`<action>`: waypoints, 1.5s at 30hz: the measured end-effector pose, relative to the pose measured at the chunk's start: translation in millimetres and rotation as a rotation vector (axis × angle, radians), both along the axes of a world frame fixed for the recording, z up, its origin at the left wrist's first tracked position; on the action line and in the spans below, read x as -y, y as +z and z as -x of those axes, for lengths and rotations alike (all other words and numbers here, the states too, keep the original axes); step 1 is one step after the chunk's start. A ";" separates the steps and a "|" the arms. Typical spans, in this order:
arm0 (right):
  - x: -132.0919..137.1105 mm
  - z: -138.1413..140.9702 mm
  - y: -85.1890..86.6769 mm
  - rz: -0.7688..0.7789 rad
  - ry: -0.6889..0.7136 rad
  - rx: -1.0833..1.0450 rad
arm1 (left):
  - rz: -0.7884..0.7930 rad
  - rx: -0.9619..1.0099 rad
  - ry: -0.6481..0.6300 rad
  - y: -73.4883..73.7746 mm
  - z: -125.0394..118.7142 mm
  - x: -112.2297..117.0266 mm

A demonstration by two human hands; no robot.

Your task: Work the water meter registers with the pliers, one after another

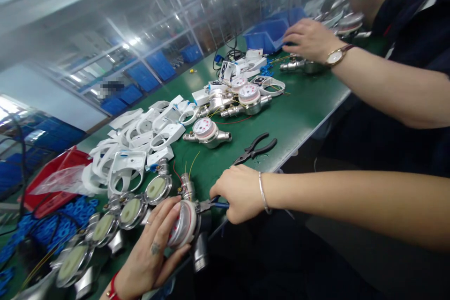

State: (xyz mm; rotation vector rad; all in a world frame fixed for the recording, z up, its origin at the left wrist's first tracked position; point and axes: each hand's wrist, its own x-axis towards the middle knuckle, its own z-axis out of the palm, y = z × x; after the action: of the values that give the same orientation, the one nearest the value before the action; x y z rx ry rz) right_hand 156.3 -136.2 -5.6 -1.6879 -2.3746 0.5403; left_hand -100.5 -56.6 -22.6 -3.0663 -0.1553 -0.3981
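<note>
My left hand (153, 239) is wrapped round the side of a water meter (189, 225) at the table's near edge. Its metal body lies tilted, with thin wires (186, 173) rising beside a pipe end. In my right hand (241, 194) are blue-handled cutting pliers (207, 205), whose jaws touch or nearly touch the meter's rim. My right fingers hide most of the handles. Just beyond lies a pair of black-handled pliers (255, 149). Another water meter (206, 130) rests farther up the green table (295, 124).
White plastic housings (140, 136) are heaped at left, near a red bin (56, 178) and blue plastic pieces (66, 220). Several metal meter bodies (105, 229) line the near left. More meters (249, 96) lie beyond. A co-worker's hand (311, 40) reaches near a blue bin (267, 35).
</note>
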 end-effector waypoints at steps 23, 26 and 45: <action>9.5 -0.4 -15.9 0.192 -0.078 -0.139 | 0.079 -0.069 0.032 15.0 -3.8 4.1; 21.6 -0.3 -21.2 0.074 -0.175 -0.058 | -0.016 0.015 0.259 15.8 -13.7 21.8; 38.7 -32.8 14.0 -0.320 -0.224 -0.071 | 0.172 -0.279 0.286 45.9 -29.4 20.8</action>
State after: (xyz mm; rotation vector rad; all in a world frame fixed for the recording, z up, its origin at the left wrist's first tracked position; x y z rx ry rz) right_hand 189.0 -174.9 8.4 -1.7222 -2.0542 0.1688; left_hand -71.1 -77.4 23.2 -3.1520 -0.6344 0.0619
